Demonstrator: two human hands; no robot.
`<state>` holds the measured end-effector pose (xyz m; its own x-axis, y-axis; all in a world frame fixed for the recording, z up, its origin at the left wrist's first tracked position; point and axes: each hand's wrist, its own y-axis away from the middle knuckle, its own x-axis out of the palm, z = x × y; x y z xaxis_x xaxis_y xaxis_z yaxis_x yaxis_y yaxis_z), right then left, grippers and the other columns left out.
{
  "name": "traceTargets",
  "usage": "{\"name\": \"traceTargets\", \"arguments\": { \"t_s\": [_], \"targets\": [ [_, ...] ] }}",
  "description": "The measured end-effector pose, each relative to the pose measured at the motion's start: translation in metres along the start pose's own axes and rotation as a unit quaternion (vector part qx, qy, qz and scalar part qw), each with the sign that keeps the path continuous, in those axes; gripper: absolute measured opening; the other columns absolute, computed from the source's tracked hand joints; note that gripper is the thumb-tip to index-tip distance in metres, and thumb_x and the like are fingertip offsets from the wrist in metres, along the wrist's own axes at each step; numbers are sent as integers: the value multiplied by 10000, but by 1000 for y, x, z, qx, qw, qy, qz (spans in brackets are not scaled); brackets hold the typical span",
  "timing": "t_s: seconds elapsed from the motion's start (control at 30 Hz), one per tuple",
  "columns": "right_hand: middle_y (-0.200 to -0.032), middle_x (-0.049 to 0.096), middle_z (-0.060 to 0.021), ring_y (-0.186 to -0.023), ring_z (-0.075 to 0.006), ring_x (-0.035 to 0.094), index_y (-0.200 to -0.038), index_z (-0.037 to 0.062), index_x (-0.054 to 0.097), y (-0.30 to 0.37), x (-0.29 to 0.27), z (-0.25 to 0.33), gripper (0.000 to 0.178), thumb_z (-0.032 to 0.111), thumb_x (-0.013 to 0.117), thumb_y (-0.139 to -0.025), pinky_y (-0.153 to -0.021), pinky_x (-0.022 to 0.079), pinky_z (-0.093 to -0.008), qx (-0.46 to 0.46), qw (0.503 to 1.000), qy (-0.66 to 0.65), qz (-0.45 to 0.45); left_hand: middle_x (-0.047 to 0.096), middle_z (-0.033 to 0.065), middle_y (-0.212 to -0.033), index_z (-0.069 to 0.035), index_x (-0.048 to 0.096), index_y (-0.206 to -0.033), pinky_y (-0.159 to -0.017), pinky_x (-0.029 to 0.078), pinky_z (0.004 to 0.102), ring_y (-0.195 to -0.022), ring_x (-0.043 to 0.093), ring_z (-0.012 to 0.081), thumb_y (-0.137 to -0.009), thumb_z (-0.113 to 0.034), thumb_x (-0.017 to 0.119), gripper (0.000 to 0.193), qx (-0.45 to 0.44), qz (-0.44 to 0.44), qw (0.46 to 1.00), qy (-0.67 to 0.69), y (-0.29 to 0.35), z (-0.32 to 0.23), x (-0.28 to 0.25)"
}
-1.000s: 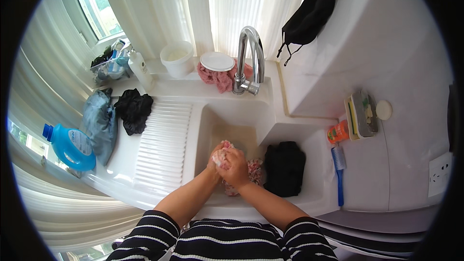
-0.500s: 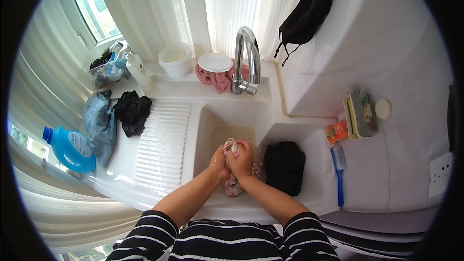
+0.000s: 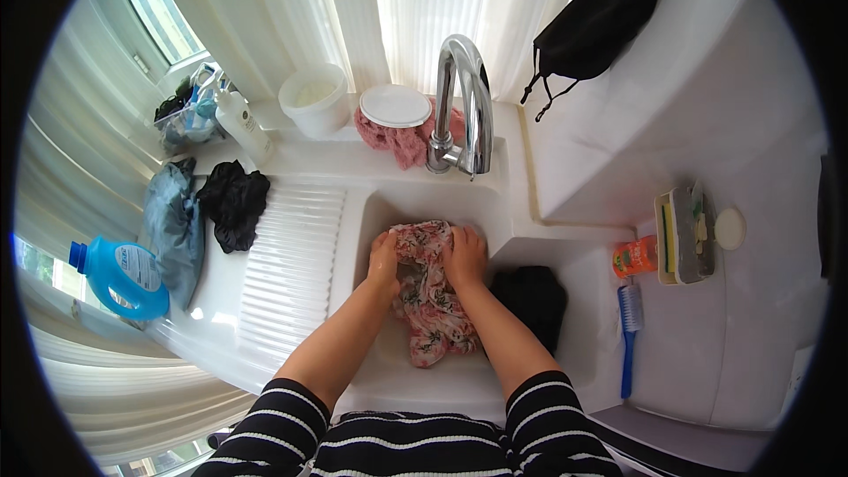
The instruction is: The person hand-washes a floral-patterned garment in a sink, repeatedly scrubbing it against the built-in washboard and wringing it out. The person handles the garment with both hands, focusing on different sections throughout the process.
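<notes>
In the sink (image 3: 424, 389), a floral cloth (image 3: 430, 300) is held partly spread, its upper left side gripped by the fingers of the left hand (image 3: 382, 263), its upper right by those of the right hand (image 3: 465, 258). A black garment (image 3: 534, 305) is partly hidden by the right forearm (image 3: 512, 331).

The white sink (image 3: 428, 387) before me holds the floral cloth (image 3: 444, 322), whose lower folds seem to rest on its bottom, and a black garment (image 3: 535, 294) to my right. Its left deck (image 3: 225, 287) bears a black cloth (image 3: 232, 206) and a grey-blue cloth (image 3: 172, 234); the back ledge (image 3: 340, 155), a pump bottle (image 3: 244, 128), white tub (image 3: 315, 106) and pink cloth (image 3: 404, 145).
</notes>
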<state>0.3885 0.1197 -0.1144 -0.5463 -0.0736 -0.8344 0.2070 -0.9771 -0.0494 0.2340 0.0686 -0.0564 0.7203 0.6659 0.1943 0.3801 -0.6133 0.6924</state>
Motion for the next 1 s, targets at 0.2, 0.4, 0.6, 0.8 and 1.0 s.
{"name": "traceTargets", "arguments": {
  "t_s": [0.2, 0.4, 0.6, 0.8, 1.0],
  "targets": [
    [-1570, 238, -155, -1388, -449, 268, -1491, 210, 343, 38, 41, 16, 834, 350, 753, -778, -1124, 270, -554, 2, 983, 108, 149, 383, 48, -1458, -268, 307, -1494, -902, 412, 485, -1219, 423, 260, -956, -493, 483, 610, -54, -21, 998, 8, -31, 41, -15],
    [-1084, 651, -166, -984, -336, 631, -1146, 102, 648, 0, 55, -14, 490, 187, 735, -671, -834, 504, -403, 97, 982, -95, 135, 345, 141, -1500, -87, 314, -1473, -971, 422, 576, -1330, 392, 331, -958, -492, 475, 674, -135, -14, 989, 58, -32, 38, -15],
    [-830, 691, -106, -750, -230, 648, -925, 28, 689, 30, -43, 38, 268, 61, 641, -664, -731, 519, -348, -37, 867, -418, 270, 610, 184, -1218, -5, 553, -1231, -914, 511, 533, -1082, 611, 360, -965, -266, 453, 386, -202, 204, 937, 198, -58, 59, -21],
    [-1092, 624, -135, -963, -259, 631, -1110, 10, 609, 36, -61, 18, 451, -38, 503, -674, -866, 527, -374, 235, 586, -774, 48, 619, 211, -1194, 23, 572, -1191, -1009, 479, 497, -1081, 620, 355, -877, -123, 443, 369, -203, 190, 930, 240, 20, 25, 2],
    [-1082, 615, -176, -1014, -336, 609, -1116, 27, 586, 91, -71, 90, 366, 196, 695, -810, -911, 496, -389, -92, 921, -374, -50, 678, 118, -938, -64, 615, -981, -848, 543, 419, -877, 660, 263, -964, -360, 473, 329, -153, 299, 906, 257, 45, 13, -6]
  ]
}}
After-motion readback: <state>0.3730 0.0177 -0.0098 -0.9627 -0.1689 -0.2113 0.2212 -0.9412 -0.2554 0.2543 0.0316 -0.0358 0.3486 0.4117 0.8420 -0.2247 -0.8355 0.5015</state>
